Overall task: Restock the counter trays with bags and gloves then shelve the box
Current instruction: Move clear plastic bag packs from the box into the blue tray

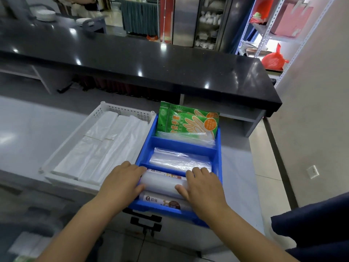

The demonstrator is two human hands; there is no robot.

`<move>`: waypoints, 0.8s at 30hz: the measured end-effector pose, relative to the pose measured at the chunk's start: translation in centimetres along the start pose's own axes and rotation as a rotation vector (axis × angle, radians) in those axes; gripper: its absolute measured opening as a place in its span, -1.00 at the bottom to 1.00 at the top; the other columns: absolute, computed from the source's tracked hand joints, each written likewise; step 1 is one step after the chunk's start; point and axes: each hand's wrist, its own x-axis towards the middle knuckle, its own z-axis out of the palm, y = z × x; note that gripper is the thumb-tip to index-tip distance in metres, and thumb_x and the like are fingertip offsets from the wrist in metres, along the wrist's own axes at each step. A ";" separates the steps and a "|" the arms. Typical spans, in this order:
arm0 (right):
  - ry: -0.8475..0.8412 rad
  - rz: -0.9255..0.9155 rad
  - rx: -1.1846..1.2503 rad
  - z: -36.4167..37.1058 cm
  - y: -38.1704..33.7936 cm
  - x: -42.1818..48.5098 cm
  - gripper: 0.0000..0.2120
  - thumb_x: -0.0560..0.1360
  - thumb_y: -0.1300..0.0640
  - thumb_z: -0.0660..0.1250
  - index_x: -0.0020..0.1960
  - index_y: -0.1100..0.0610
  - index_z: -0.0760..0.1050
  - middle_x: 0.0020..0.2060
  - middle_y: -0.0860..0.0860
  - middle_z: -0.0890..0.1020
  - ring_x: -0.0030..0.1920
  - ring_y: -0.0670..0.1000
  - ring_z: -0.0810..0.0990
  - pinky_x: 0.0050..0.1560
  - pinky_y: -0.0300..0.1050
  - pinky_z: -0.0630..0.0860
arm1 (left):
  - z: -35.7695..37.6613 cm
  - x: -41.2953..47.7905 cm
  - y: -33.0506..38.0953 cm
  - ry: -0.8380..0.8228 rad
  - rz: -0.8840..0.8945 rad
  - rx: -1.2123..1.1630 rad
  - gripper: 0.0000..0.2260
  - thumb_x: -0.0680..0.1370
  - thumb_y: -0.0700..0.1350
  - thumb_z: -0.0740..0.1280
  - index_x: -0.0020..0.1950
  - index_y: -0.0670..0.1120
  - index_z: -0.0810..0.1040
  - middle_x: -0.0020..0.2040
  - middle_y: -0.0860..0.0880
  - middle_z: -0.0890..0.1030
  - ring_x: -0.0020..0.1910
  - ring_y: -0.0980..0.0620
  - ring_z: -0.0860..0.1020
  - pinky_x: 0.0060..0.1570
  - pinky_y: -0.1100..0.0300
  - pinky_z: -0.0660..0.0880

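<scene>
- Blue tray [181, 142] sits on the bench [37, 129]; its nearest compartment holds the translucent bag roll [162, 183], lying crosswise.
- Your left hand [122, 178] grips the roll's left end and your right hand [204, 188] its right end, fingers curled over the top.
- Green glove packs [187, 121] stand in the far compartment.

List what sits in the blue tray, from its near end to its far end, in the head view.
Printed roll → white roll, held by the left hand and right hand → second printed roll → stack of clear bags → green glove packets.
</scene>
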 end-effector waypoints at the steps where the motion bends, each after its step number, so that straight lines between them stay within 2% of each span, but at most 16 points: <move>1: 0.041 -0.054 -0.014 0.1 -0.4 0.4 -0.65 0.46 -0.21 0.22 -0.06 0.07 0.51 -0.18 0.00 0.61 -0.19 0.04 0.53 -0.20 -0.07 0.50 | -0.2 -0.3 -0.2 0.009 -0.023 0.021 -0.62 0.52 0.06 0.25 0.33 0.09 0.36 0.16 0.08 0.52 0.15 0.06 0.40 0.10 0.17 0.41; 3: 0.086 -0.154 -0.010 0.2 -1.4 1.4 -0.74 0.44 -0.14 0.28 -0.15 0.05 0.52 -0.28 -0.01 0.60 -0.30 0.03 0.52 -0.32 -0.08 0.49 | -0.8 -1.2 -0.9 0.037 -0.070 0.061 -0.61 0.53 0.04 0.24 0.36 0.08 0.34 0.20 0.08 0.52 0.18 0.04 0.41 0.13 0.16 0.39; 6: 0.117 -0.287 0.018 -0.5 -4.0 2.7 -0.83 0.40 -0.05 0.32 -0.21 0.04 0.51 -0.33 -0.01 0.59 -0.34 0.03 0.51 -0.37 -0.09 0.45 | -1.4 -3.6 -3.1 0.092 -0.123 0.144 -0.61 0.54 0.02 0.25 0.37 0.05 0.36 0.22 0.04 0.53 0.20 0.01 0.45 0.16 0.12 0.39; 7: 0.125 -0.329 0.016 -0.7 -5.1 3.1 -0.85 0.37 -0.03 0.36 -0.25 0.05 0.51 -0.36 -0.01 0.59 -0.38 0.03 0.51 -0.40 -0.11 0.43 | -1.7 -4.9 -4.0 0.097 -0.129 0.166 -0.62 0.51 0.00 0.30 0.33 0.02 0.42 0.16 0.01 0.58 0.15 -0.02 0.50 0.11 0.09 0.44; 9: 0.138 -0.410 0.012 -1.1 -7.8 3.5 -0.84 0.30 0.03 0.45 -0.34 0.06 0.50 -0.44 -0.01 0.56 -0.45 0.03 0.50 -0.47 -0.16 0.38 | -2.2 -7.6 -6.5 0.081 -0.173 0.185 -0.65 0.35 -0.05 0.49 0.10 -0.05 0.60 -0.10 -0.04 0.66 -0.09 -0.09 0.61 -0.16 0.04 0.58; 11: 0.136 -0.488 0.024 -1.4 -11.0 3.5 -0.79 0.26 0.06 0.48 -0.39 0.07 0.46 -0.49 -0.01 0.53 -0.50 0.04 0.47 -0.50 -0.19 0.29 | -2.1 -10.6 -9.4 0.088 -0.258 0.213 -0.65 0.20 -0.07 0.59 -0.06 -0.07 0.64 -0.27 -0.05 0.65 -0.27 -0.11 0.62 -0.35 0.07 0.59; 14: 0.109 -0.575 0.023 -1.2 -16.1 3.1 -0.79 0.30 0.06 0.47 -0.37 0.06 0.45 -0.48 -0.03 0.51 -0.50 0.00 0.44 -0.48 -0.18 0.19 | -2.5 -15.0 -12.2 0.092 -0.432 0.111 -0.74 0.37 -0.07 0.47 0.04 -0.06 0.62 -0.11 -0.05 0.67 -0.08 -0.12 0.60 -0.17 0.05 0.55; 16: 0.092 -0.621 0.013 -0.8 -19.4 3.1 -0.74 0.25 0.08 0.49 -0.41 0.07 0.40 -0.52 -0.03 0.47 -0.53 -0.01 0.41 -0.49 -0.19 0.15 | -2.3 -18.0 -14.3 0.128 -0.521 0.058 -0.76 0.44 -0.11 0.40 0.10 -0.05 0.61 -0.02 -0.04 0.67 0.02 -0.10 0.58 -0.11 0.06 0.50; 20: 0.053 -0.754 0.042 0.0 -26.8 3.2 -0.70 0.26 0.07 0.48 -0.44 0.06 0.35 -0.54 -0.03 0.46 -0.55 0.02 0.43 -0.56 -0.21 0.18 | -1.9 -24.6 -19.9 0.154 -0.679 -0.018 -0.74 0.43 -0.12 0.41 0.11 -0.06 0.62 0.00 -0.10 0.67 0.04 -0.16 0.58 -0.08 0.01 0.53; 24: -0.007 -0.834 0.015 1.2 -35.4 2.3 -0.69 0.19 0.09 0.52 -0.48 0.07 0.37 -0.58 -0.03 0.44 -0.60 0.02 0.40 -0.53 -0.25 0.08 | -0.8 -32.1 -26.9 0.154 -0.847 -0.061 -0.75 0.45 -0.14 0.36 0.11 -0.10 0.62 0.05 -0.15 0.65 0.09 -0.18 0.56 -0.03 0.00 0.52</move>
